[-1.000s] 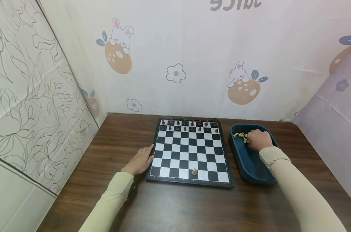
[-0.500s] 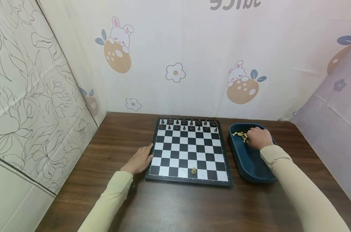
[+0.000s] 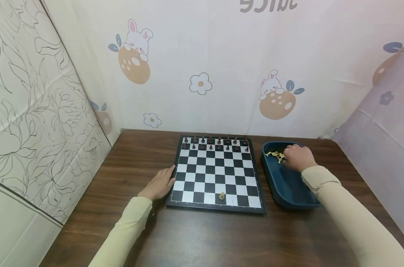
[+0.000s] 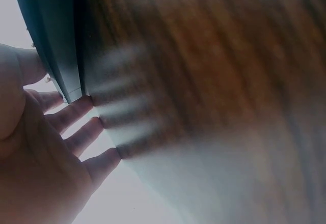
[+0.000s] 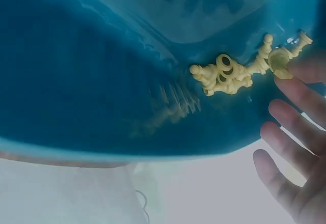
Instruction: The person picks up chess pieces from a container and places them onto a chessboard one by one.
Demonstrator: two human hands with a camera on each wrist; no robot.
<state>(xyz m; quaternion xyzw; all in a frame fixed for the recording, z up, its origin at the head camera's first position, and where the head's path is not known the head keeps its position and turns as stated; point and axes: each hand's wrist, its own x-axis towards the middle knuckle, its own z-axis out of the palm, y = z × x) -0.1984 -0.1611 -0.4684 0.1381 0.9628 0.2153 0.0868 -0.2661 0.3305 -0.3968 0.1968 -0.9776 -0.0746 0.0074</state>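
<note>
My left hand point(image 3: 158, 184) lies beside the left edge of the chessboard point(image 3: 210, 170), fingers extended and touching the table and board edge in the left wrist view. Inside the blue tray point(image 3: 290, 193), my right hand point(image 3: 298, 158) reaches to the far end. In the right wrist view its thumb and index finger pinch a cream chess piece point(image 5: 279, 63), whose round base faces the camera. Right beside it lies a cluster of cream chess pieces point(image 5: 224, 75). One cream chess piece point(image 3: 222, 195) stands on the board's nearest row.
Dark red chess pieces point(image 3: 210, 147) fill the board's two farthest rows. The board and tray stand on a brown wooden table point(image 3: 148, 237). A patterned cloth wall point(image 3: 202, 44) rises behind the table, with further walls at left and right.
The head view has shifted slightly, so the board and tray appear a little further left. My right hand stays in the tray and my left hand stays at the board's edge.
</note>
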